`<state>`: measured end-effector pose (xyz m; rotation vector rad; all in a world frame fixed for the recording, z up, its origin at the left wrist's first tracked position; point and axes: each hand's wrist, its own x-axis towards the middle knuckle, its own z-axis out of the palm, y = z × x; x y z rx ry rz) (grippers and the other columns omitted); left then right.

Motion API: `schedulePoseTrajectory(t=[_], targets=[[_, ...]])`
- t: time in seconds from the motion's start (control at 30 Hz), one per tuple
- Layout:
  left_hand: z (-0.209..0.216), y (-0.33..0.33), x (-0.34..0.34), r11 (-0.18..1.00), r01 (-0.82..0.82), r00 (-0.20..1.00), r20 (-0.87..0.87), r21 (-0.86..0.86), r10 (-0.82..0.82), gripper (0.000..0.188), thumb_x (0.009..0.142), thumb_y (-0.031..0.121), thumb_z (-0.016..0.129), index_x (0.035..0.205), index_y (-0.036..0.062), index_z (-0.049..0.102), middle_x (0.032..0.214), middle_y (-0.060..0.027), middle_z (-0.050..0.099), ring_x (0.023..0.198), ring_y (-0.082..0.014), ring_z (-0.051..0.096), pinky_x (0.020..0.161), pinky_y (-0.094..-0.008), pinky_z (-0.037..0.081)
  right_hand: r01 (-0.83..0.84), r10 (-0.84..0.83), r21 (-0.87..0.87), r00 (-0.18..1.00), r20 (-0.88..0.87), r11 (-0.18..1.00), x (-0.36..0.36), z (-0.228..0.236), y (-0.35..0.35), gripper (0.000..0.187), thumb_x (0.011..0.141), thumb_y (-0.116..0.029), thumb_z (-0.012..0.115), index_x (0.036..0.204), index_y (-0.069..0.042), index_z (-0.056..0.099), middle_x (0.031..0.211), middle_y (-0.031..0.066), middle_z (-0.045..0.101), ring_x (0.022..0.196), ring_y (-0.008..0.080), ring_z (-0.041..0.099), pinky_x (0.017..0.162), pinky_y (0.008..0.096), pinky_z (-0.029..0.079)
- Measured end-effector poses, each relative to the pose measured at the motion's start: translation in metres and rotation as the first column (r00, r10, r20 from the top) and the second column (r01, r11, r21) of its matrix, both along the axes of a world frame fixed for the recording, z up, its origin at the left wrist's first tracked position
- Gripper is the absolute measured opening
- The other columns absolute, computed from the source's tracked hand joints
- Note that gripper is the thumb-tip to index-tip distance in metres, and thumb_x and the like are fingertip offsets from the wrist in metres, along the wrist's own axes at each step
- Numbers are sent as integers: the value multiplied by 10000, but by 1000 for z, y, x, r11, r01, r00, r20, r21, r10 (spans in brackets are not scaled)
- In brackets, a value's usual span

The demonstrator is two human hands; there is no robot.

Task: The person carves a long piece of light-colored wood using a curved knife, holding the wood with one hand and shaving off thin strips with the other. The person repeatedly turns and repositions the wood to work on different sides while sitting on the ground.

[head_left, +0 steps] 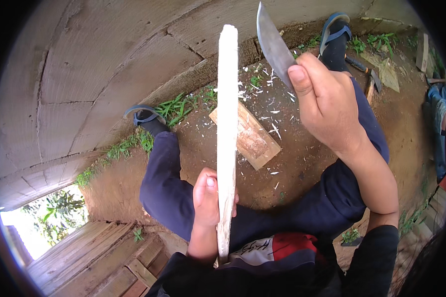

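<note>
My left hand (206, 197) is closed around the lower part of a long pale wooden stick (227, 104), which stands upright in front of me with its lower end against my shirt. In my raised right hand (327, 99) I grip a knife (274, 44), its wide curved blade pointing up and to the left. The handle is hidden inside my fist. Blade and stick are apart. Below them a flat wooden block (256, 146) lies on the ground between my legs, partly covered by the stick. White wood shavings (275, 129) are scattered around it.
A grey block wall (119, 59) runs along the far and left sides. By my right foot lies a hammer (364, 67). Wooden planks (79, 252) are stacked at the lower left. Another person's leg (438, 128) shows at the right edge.
</note>
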<state>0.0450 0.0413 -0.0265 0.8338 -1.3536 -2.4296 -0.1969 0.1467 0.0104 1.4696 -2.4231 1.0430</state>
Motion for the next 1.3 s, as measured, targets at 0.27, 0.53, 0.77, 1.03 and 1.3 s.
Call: schedulePoseTrajectory(t=[0.27,0.53,0.77,1.03,1.3], targets=[[-2,-4,1,998,38,994,-107,55,-32,297,1002,360,420,1004,63,408,666,-171,566,426,-200,547,329,-282,459,-44,46,-25,994,99,999,2,-2,2,232,954,-293,500,816,-120,568,513,6,541,419,168,561,384,336,418],[3,-13,4,808,232,892,-449,541,44,355,1006,257,393,1248,-1,412,632,-170,479,346,-204,441,331,-275,381,239,-172,10,668,724,971,-42,8,49,310,1008,-301,442,845,-46,506,605,-46,423,511,36,380,476,207,320],[5,-13,-2,970,37,984,-180,241,7,337,1009,288,396,1149,-4,492,721,-145,556,422,-160,490,382,-265,402,218,-229,85,812,537,972,-29,-2,32,298,921,-209,566,1117,11,518,763,91,556,675,149,523,638,306,427],[48,7,30,436,393,913,402,-809,-77,192,854,104,637,1014,7,596,833,-106,621,620,-197,590,559,-293,478,121,-47,-94,824,565,988,-22,22,29,269,934,-138,536,1155,13,518,807,57,560,734,116,530,678,275,437],[7,101,69,666,726,601,630,-173,-492,259,938,270,584,1027,28,605,753,-64,655,635,-133,627,587,-285,496,39,209,-373,771,601,927,-16,57,8,256,963,-110,495,1187,10,524,798,2,544,700,48,493,593,190,406]])
